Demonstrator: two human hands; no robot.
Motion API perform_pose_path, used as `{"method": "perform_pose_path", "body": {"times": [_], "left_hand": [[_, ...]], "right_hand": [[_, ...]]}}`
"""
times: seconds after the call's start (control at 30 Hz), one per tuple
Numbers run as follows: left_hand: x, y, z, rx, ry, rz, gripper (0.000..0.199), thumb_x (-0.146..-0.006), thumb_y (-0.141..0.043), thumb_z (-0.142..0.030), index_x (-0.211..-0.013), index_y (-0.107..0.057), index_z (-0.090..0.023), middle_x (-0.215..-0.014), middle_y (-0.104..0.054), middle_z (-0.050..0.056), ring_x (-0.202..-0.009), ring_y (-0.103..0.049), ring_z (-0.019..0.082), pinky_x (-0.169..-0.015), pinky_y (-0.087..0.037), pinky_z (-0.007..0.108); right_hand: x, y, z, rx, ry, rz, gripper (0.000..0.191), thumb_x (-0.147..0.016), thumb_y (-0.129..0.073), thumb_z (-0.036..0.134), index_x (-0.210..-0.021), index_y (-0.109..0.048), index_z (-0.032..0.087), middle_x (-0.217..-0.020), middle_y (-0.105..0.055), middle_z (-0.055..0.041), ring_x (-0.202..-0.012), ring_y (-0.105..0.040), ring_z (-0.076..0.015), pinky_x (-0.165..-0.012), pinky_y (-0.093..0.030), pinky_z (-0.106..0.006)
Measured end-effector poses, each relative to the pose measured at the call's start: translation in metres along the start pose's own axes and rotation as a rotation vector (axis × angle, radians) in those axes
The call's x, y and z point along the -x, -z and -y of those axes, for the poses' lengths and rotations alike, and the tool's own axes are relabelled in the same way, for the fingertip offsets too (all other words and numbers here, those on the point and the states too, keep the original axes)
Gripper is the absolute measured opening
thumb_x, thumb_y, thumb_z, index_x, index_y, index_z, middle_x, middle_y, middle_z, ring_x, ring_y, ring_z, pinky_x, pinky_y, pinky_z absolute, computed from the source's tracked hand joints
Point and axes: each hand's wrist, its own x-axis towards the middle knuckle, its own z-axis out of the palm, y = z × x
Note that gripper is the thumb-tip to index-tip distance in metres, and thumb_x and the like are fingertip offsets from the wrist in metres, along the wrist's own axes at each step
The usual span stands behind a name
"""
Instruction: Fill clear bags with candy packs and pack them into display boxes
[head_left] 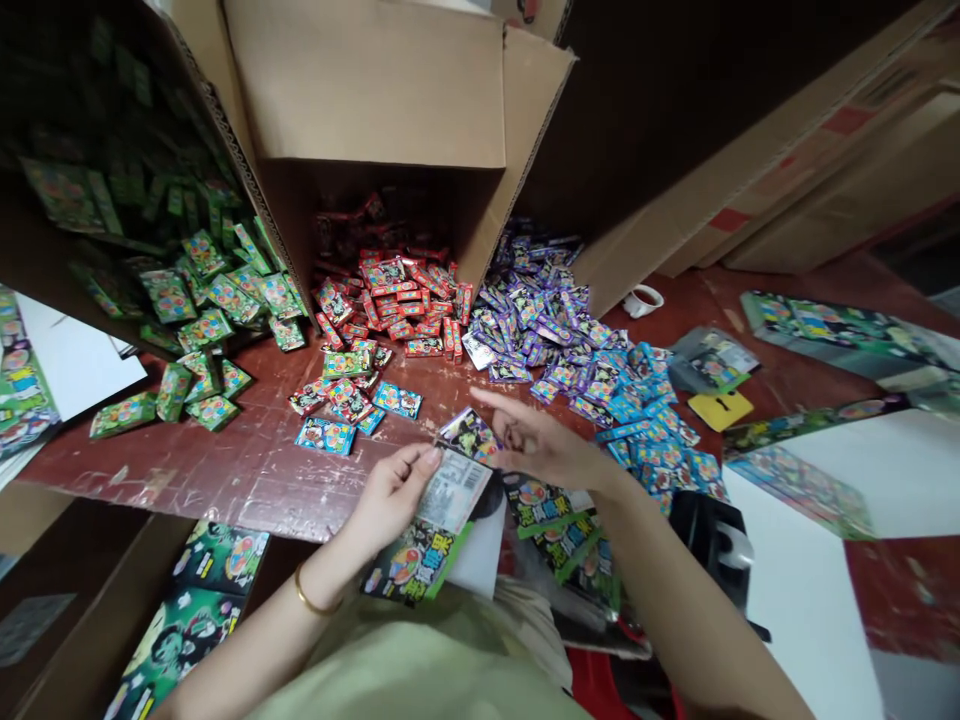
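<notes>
My left hand [399, 492] pinches a small pouch at its upper edge. The pouch [454, 490] shows a white printed label with a barcode. A purple candy packet [471, 436] lies at the pouch's top edge, between my two hands. My right hand [541, 440] is just right of that packet, index finger stretched out and the other fingers curled. Its thumb is close to the packet; whether they touch I cannot tell. Below, on my lap, are a green and black pouch [416, 562] and several more printed pouches [559, 530].
Cardboard boxes spill green packets [225, 290], red packets [405, 295] and purple packets [532, 310] onto the red table [255, 455]. Blue packets [652, 410] are heaped to the right. A white cup [643, 301], yellow card [720, 409] and black device [709, 550] are farther right.
</notes>
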Motion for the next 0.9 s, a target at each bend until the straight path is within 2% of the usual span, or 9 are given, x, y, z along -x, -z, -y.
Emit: {"method": "perform_pose_path", "body": {"times": [0.07, 0.1, 0.2, 0.27, 0.53, 0.6, 0.73, 0.87, 0.9], "left_hand": [[0.000, -0.001, -0.003, -0.023, -0.002, 0.068, 0.039, -0.089, -0.052, -0.051, -0.087, -0.068, -0.015, -0.071, -0.062, 0.001, -0.064, -0.050, 0.014, -0.061, -0.040, 0.024], [0.000, -0.001, -0.004, -0.033, -0.005, 0.084, 0.039, -0.089, -0.052, -0.050, -0.086, -0.067, -0.015, -0.071, -0.061, 0.001, -0.064, -0.049, 0.014, -0.061, -0.039, 0.025], [0.001, -0.003, -0.004, -0.056, -0.016, 0.098, 0.039, -0.090, -0.050, -0.051, -0.082, -0.065, -0.016, -0.067, -0.058, 0.000, -0.063, -0.048, 0.014, -0.061, -0.038, 0.025], [0.002, -0.005, -0.002, -0.073, -0.025, 0.105, 0.039, -0.090, -0.050, -0.051, -0.081, -0.065, -0.016, -0.067, -0.058, 0.000, -0.064, -0.049, 0.014, -0.062, -0.039, 0.025], [0.003, -0.013, 0.005, -0.138, -0.063, 0.075, 0.040, -0.092, -0.048, -0.048, -0.084, -0.069, -0.016, -0.069, -0.061, 0.001, -0.066, -0.052, 0.016, -0.064, -0.041, 0.024], [0.002, -0.011, 0.005, -0.121, -0.059, 0.040, 0.040, -0.092, -0.048, -0.049, -0.087, -0.070, -0.015, -0.071, -0.063, 0.001, -0.067, -0.055, 0.016, -0.065, -0.042, 0.025], [-0.003, -0.001, 0.001, -0.025, -0.058, -0.178, 0.043, -0.090, -0.049, -0.054, -0.089, -0.069, -0.016, -0.073, -0.065, 0.002, -0.069, -0.056, 0.016, -0.066, -0.044, 0.025], [-0.003, 0.008, 0.006, 0.066, -0.016, -0.250, 0.047, -0.086, -0.053, -0.060, -0.088, -0.068, -0.016, -0.072, -0.066, 0.001, -0.067, -0.056, 0.016, -0.064, -0.044, 0.025], [-0.002, 0.010, 0.009, 0.089, 0.000, -0.256, 0.048, -0.085, -0.053, -0.061, -0.088, -0.068, -0.015, -0.073, -0.067, 0.002, -0.068, -0.056, 0.016, -0.065, -0.044, 0.025]], "right_hand": [[0.000, 0.007, 0.009, 0.024, 0.014, 0.174, 0.069, -0.084, -0.067, 0.041, -0.146, -0.038, 0.029, -0.075, -0.050, 0.0041, -0.059, -0.044, -0.0099, -0.054, -0.039, -0.023], [-0.002, 0.009, 0.013, 0.035, 0.022, 0.197, 0.063, -0.085, -0.066, 0.041, -0.142, -0.043, 0.027, -0.073, -0.049, 0.0044, -0.058, -0.044, -0.0099, -0.053, -0.038, -0.022], [-0.008, 0.010, 0.022, 0.062, 0.060, 0.085, 0.033, -0.087, -0.064, 0.042, -0.110, -0.061, 0.019, -0.068, -0.047, 0.0046, -0.056, -0.040, -0.0091, -0.050, -0.033, -0.022], [-0.013, 0.008, 0.023, 0.085, 0.102, 0.023, 0.025, -0.087, -0.064, 0.041, -0.092, -0.062, 0.017, -0.068, -0.050, 0.0032, -0.057, -0.041, -0.0091, -0.052, -0.033, -0.022], [-0.026, -0.006, 0.021, 0.126, 0.206, 0.129, 0.025, -0.090, -0.060, 0.037, -0.079, -0.068, 0.016, -0.080, -0.059, -0.0039, -0.073, -0.053, -0.0136, -0.066, -0.043, -0.026], [-0.030, -0.012, 0.021, 0.124, 0.209, 0.082, 0.022, -0.088, -0.062, 0.036, -0.082, -0.069, 0.017, -0.086, -0.057, -0.0044, -0.072, -0.053, -0.0130, -0.066, -0.044, -0.026], [-0.035, -0.027, 0.016, 0.046, 0.167, -0.179, 0.026, -0.075, -0.077, 0.040, -0.084, -0.069, 0.018, -0.092, -0.055, -0.0042, -0.067, -0.050, -0.0114, -0.059, -0.044, -0.025], [-0.056, -0.036, -0.002, 0.025, 0.231, -0.054, 0.030, -0.080, -0.070, 0.046, -0.071, -0.071, 0.017, -0.109, -0.059, -0.0093, -0.095, -0.058, -0.0182, -0.081, -0.049, -0.032], [-0.066, -0.035, -0.010, 0.035, 0.229, -0.064, 0.032, -0.083, -0.067, 0.046, -0.070, -0.071, 0.017, -0.109, -0.061, -0.0099, -0.099, -0.058, -0.0193, -0.085, -0.048, -0.033]]}}
